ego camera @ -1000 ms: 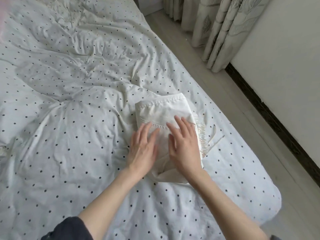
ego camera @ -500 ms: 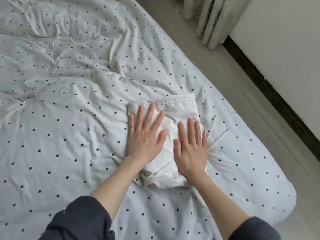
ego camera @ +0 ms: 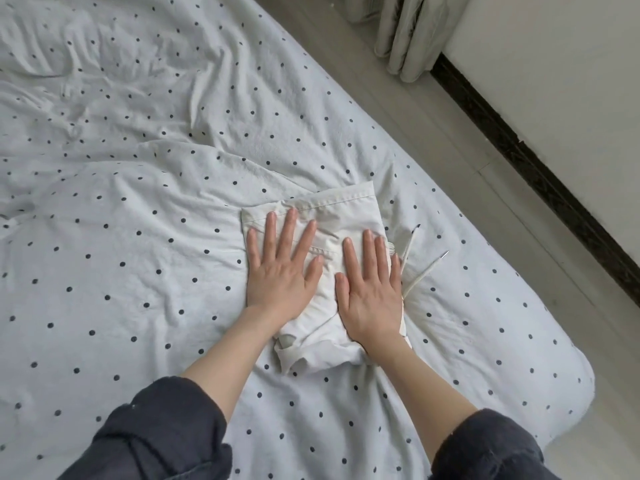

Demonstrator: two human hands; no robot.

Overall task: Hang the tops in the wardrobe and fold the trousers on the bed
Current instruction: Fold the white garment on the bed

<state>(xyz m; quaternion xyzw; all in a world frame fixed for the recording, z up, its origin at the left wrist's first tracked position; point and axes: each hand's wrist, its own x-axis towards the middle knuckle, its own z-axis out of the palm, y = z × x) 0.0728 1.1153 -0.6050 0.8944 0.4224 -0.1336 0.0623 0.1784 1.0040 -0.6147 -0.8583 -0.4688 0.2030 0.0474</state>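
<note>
Fingers of the left hand (ego camera: 282, 271) are straight and spread, pressed flat on the folded trousers (ego camera: 327, 216). Fingers of the right hand (ego camera: 370, 289) are straight and held closer together, likewise pressed flat; neither hand curls round or pinches the cloth. The trousers lie directly under both palms as a compact cream bundle, long axis running away from the person, hemmed edge at the far end, looser rolled folds at the wrists. Two drawstrings (ego camera: 424, 271) stick out just beside the right hand, toward the bed's edge. The bundle rests on the dotted bedcover (ego camera: 138, 237), near the right-hand side of the bed. Beyond it lie the floor (ego camera: 433, 116), a curtain (ego camera: 405, 32) and a dark skirting board (ego camera: 540, 168). Judgement: the fold looks complete and is being flattened; both hands are equally placed to lift away.
</note>
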